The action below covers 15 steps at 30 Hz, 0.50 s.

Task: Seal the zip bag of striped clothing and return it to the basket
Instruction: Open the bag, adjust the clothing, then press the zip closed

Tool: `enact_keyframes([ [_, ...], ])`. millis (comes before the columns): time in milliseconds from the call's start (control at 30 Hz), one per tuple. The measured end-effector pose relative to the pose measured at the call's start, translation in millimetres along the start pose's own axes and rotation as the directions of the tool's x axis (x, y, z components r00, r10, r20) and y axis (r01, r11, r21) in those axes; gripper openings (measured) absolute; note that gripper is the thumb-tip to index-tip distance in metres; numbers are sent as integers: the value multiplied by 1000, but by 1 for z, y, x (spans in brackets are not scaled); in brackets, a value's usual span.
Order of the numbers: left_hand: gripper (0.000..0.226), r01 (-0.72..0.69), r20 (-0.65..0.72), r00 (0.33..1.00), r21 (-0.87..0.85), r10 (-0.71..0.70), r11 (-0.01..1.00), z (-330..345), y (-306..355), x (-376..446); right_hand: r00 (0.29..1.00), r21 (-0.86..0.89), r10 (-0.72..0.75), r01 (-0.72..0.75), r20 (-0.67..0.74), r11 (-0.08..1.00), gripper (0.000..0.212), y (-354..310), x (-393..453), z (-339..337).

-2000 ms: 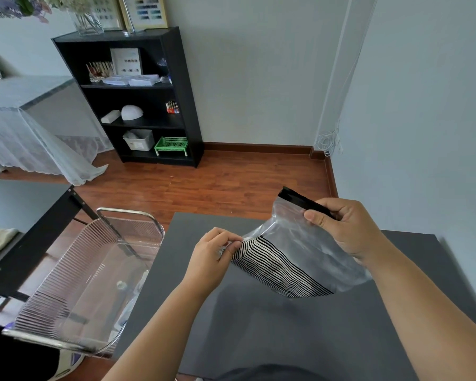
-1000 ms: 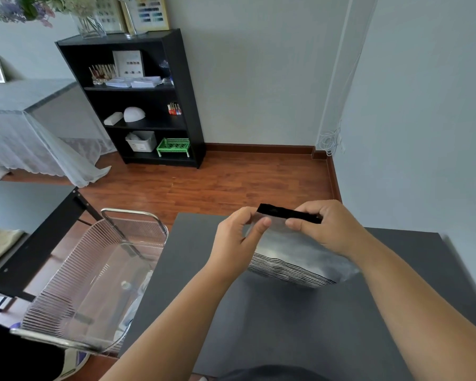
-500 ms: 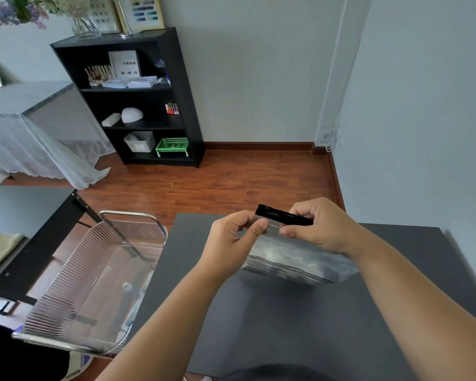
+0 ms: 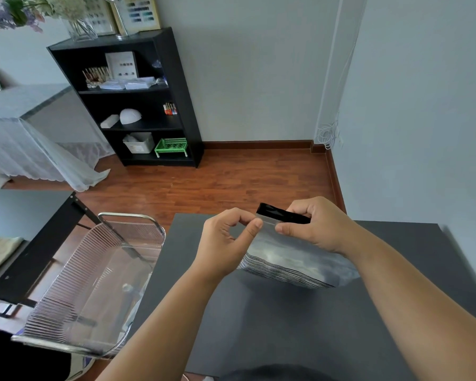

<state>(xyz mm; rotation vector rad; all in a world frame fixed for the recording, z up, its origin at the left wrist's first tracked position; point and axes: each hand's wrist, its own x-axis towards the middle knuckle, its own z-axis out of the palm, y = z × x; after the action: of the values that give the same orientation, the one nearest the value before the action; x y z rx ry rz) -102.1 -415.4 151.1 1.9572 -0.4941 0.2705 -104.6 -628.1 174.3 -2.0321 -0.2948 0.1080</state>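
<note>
A: Grey walls, wood floor, black shelf (image 4: 138,105) at back. Dark table (image 4: 286,312) in front; clear ribbed basket (image 4: 94,281) just off its left edge.

B: Bag position?

A: Bag (image 4: 294,259) held upright above the table's far edge, striped clothing showing along its lower edge. Left hand (image 4: 226,243) pinches the top strip (image 4: 282,214) at its left end, thumb against forefinger. Right hand (image 4: 316,229) grips the strip's right part, fingers closed on it.

B: Step?

A: Sealing, judged under way; cannot tell how much of the zip is shut. Next move likely calls for running the pinch along the whole strip with steady pressure, then carrying the bag left into the basket.

B: Change from two seconds ago?

A: Then the bag hung tilted, with the left hand low at its striped corner. Now it is level, and both hands are on the strip.
</note>
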Motion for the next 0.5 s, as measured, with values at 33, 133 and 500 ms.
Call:
enact_keyframes([
  [33, 12, 5, 13, 1000, -17, -4, 1000, 0, 1, 0, 1000, 0, -11, 11, -3, 1000, 22, 0, -1, 0],
  [133, 9, 13, 48, 999, -30, -12, 999, 2, 3, 0, 999, -12, -42, 42, 3, 999, 23, -1, -3, -2],
  [500, 10, 43, 4, 999, 3, -43, 999, 11, 11, -9, 998, -19, -55, 56, 31, 998, 16, 2, -8, -2],
])
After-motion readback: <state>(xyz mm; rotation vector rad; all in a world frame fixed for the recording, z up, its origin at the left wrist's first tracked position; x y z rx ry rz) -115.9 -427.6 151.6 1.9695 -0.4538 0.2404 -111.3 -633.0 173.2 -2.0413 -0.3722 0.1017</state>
